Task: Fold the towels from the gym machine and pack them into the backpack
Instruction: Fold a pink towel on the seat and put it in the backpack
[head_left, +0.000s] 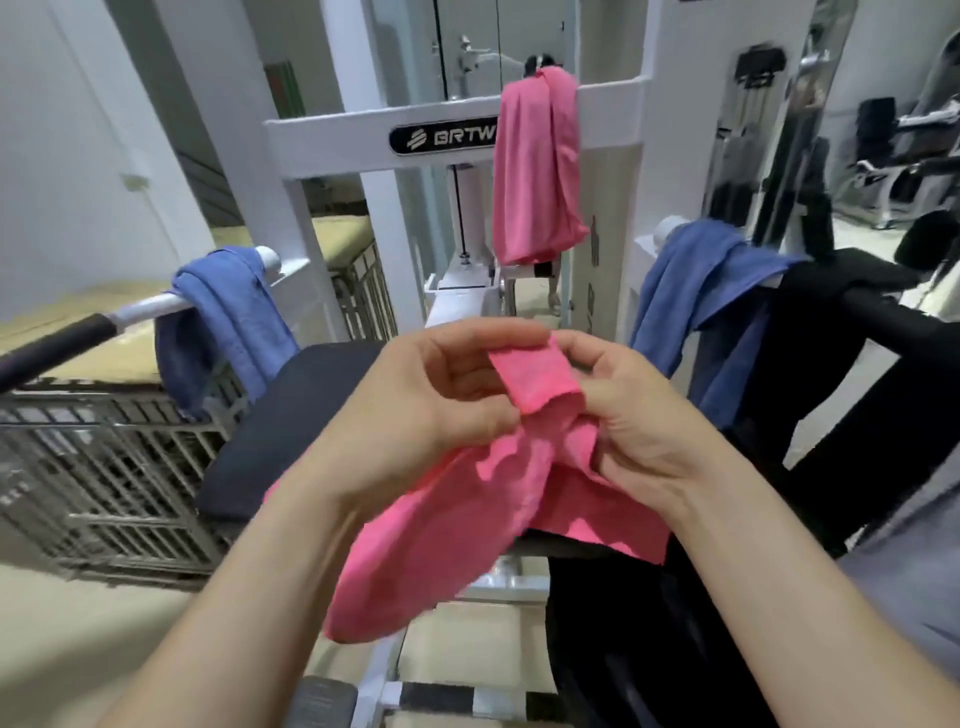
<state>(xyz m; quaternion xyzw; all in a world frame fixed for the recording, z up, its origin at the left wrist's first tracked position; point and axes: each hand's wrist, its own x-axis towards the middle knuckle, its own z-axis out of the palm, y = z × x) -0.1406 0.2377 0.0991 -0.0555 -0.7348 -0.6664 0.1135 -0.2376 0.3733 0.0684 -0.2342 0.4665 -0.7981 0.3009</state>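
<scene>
A bright pink towel (447, 525) hangs bunched between both hands over the black seat pad (291, 415) of the white gym machine (363, 140). My left hand (431, 405) pinches its upper edge from the left. My right hand (628, 421) grips the same edge from the right, with a small pink corner sticking up between the thumbs. A second pink towel (535, 166) hangs from the machine's crossbar. One blue towel (223, 322) is draped over the left handle bar, another blue towel (696, 301) over the right arm. A black bag-like mass (649, 639), possibly the backpack, sits low right.
A grey metal grate structure (104, 467) stands at the left beside the seat. Black fabric (841, 322) hangs over the machine's right arm. More gym equipment (893, 156) fills the far right background. A beige floor (78, 623) lies below.
</scene>
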